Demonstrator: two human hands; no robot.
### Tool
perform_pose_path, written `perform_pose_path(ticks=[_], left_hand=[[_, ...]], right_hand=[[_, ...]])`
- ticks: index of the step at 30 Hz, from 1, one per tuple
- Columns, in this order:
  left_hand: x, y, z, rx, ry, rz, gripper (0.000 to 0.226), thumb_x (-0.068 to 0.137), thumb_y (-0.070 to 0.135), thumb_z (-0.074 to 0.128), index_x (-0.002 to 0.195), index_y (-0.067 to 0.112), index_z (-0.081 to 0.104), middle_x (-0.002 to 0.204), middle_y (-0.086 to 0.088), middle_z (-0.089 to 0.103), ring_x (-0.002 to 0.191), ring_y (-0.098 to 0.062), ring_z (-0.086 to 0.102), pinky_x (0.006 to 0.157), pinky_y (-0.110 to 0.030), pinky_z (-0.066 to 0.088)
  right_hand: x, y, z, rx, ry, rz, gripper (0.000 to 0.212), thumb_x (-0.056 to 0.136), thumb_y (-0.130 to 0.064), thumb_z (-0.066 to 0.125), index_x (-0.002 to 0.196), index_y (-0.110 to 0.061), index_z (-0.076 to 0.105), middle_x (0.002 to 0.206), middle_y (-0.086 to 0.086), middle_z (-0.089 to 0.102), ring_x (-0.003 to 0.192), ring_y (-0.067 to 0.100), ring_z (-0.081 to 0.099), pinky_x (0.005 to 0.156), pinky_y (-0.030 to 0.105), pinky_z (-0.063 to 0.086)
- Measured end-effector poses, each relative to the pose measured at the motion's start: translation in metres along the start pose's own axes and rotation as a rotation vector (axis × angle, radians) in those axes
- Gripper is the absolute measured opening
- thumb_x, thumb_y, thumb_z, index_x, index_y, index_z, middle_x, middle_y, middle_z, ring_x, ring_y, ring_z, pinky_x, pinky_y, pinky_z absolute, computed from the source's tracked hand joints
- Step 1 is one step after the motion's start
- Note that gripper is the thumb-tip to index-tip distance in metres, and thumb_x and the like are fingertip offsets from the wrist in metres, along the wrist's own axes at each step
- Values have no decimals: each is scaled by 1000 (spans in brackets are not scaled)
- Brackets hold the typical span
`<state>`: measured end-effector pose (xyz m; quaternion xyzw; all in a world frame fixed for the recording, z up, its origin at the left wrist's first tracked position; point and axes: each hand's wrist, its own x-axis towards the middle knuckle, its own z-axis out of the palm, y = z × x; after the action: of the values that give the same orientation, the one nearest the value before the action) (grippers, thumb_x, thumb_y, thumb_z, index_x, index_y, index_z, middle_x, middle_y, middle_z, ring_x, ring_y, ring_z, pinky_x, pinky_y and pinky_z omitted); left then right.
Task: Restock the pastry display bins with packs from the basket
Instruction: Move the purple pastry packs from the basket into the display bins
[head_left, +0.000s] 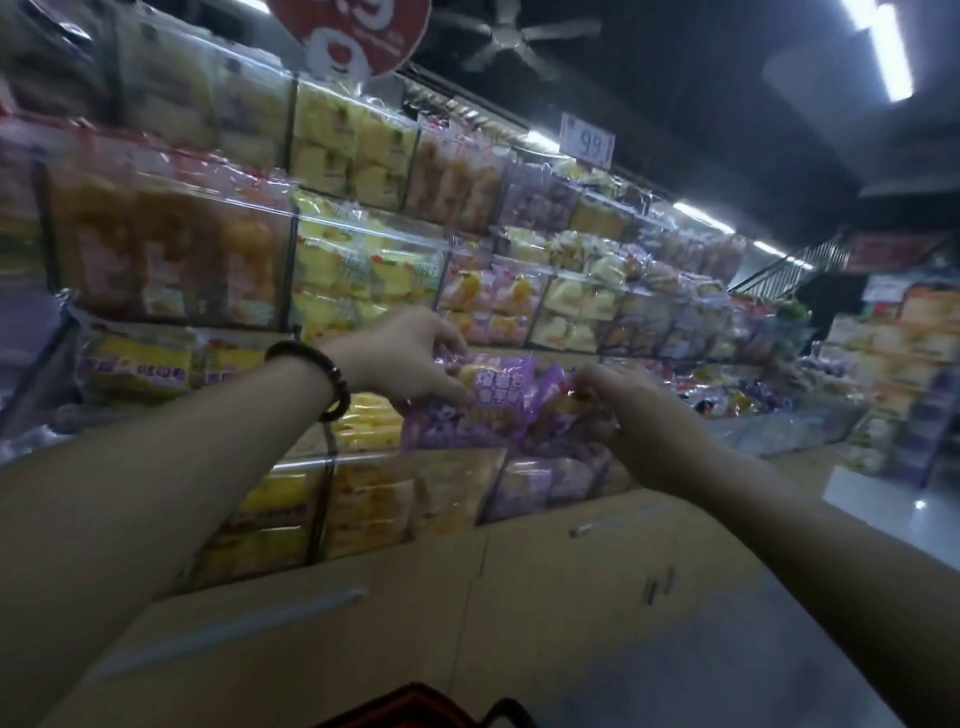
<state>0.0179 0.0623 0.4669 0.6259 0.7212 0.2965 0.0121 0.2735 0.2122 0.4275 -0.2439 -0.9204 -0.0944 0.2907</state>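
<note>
At the lower row of the display, seen from the head view, both hands are on a purple pack (493, 402). It is held in the air just above a clear bin (540, 488) which contains packs of the same colour. The left hand (410, 358) grips the left end of the pack with curled fingers, and the right hand (639, 410) pinches the crinkled film at the right end. I cannot tell if it is one pack or two together. The pack looks light and soft, with thin slippery film and pastry inside that would squash easily. So I judge it better to hold it by the sealed ends or from below, without squeezing the middle. The red basket (415, 701) shows only its rim at the bottom edge.
</note>
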Motion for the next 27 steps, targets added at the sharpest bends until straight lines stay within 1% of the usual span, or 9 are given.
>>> perform_pose_path(ticks=[2, 4, 6, 12, 16, 19, 22, 24, 27], left_hand=[[24, 1, 0, 30, 121, 47, 50, 76, 40, 93, 118, 29, 69, 119, 4, 64, 90, -8, 61, 65, -25, 55], [49, -3, 6, -16, 174, 81, 46, 75, 36, 94, 113, 29, 70, 135, -3, 63, 94, -13, 63, 75, -33, 62], [73, -7, 18, -45, 240, 87, 42, 76, 32, 94, 110, 28, 71, 134, -2, 65, 96, -15, 64, 80, -35, 63], [135, -30, 62, -121, 503, 154, 38, 78, 36, 92, 110, 29, 73, 109, 8, 71, 88, -8, 64, 64, -10, 41], [153, -64, 90, -222, 577, 252, 37, 78, 33, 93, 112, 28, 77, 96, 13, 74, 81, 0, 68, 71, -19, 59], [161, -74, 95, -268, 572, 260, 38, 80, 35, 91, 115, 29, 76, 92, 17, 72, 74, 5, 65, 64, -9, 54], [166, -76, 97, -254, 574, 262, 39, 80, 36, 90, 116, 29, 76, 93, 13, 73, 68, 1, 63, 58, -10, 51], [167, -77, 101, -223, 565, 276, 41, 80, 38, 90, 117, 29, 76, 94, 12, 74, 68, 4, 62, 59, -10, 51], [168, -77, 103, -230, 558, 287, 41, 80, 38, 91, 118, 29, 76, 92, 15, 72, 62, 9, 61, 55, -6, 47]], right_hand=[[17, 19, -7, -71, 27, 28, 45, 83, -13, 78, 118, -31, 56, 118, -7, 59, 114, 22, 52, 87, 47, 53], [34, 37, -10, -120, 39, 87, 45, 84, -15, 77, 117, -34, 53, 119, -5, 57, 116, 24, 51, 85, 50, 54], [51, 52, -7, -166, 46, 132, 44, 86, -15, 76, 118, -34, 53, 122, -1, 57, 118, 26, 50, 84, 51, 55], [83, 88, 30, -242, -11, 217, 38, 87, -15, 70, 117, -35, 58, 116, 2, 49, 116, 27, 49, 78, 45, 54], [98, 106, 69, -238, -80, 203, 41, 86, -23, 73, 120, -42, 61, 119, 1, 46, 114, 28, 50, 84, 49, 54], [110, 112, 91, -247, -58, 127, 37, 88, -15, 74, 117, -37, 68, 117, 3, 49, 113, 29, 52, 80, 42, 51], [117, 113, 105, -294, -106, 117, 38, 92, -16, 73, 122, -38, 67, 122, 1, 53, 116, 27, 51, 76, 39, 47], [115, 117, 114, -317, -180, 120, 37, 90, -19, 76, 116, -43, 65, 120, -3, 54, 116, 25, 53, 79, 42, 52], [112, 122, 126, -218, -203, 180, 35, 87, -14, 77, 114, -35, 71, 108, 4, 63, 104, 32, 63, 86, 45, 55]])
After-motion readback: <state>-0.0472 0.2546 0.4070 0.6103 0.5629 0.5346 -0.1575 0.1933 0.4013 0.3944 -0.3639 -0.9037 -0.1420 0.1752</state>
